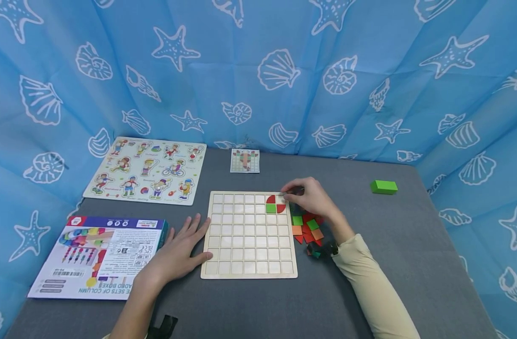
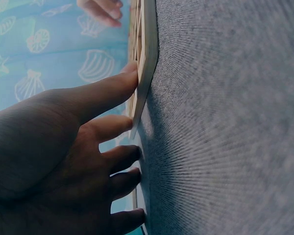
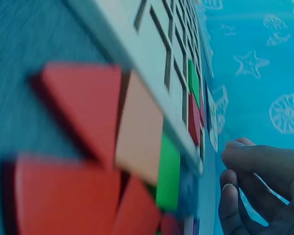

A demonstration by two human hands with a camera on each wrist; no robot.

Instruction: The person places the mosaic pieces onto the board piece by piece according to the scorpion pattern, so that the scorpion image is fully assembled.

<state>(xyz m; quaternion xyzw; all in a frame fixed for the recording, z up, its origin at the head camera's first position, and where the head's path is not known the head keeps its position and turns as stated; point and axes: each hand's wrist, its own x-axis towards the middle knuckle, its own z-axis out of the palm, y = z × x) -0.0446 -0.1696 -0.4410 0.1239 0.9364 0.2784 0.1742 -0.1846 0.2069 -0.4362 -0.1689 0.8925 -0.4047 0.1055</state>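
Observation:
A wooden grid board lies flat on the table. My left hand rests at its left side with fingers spread; the thumb touches the board's edge. Two red quarter-round pieces and a green square piece sit in cells near the board's top right corner. At that corner is my right hand, thumb and index fingertips brought together. No piece shows between them, though the fingers could hide one. Beside the board's right edge lies a pile of red, green and orange pieces.
A small pattern card lies behind the board. At the back left is a picture puzzle board, with a printed box nearer the front. A green block stands at the right. A blue shell-patterned curtain hangs behind the grey table.

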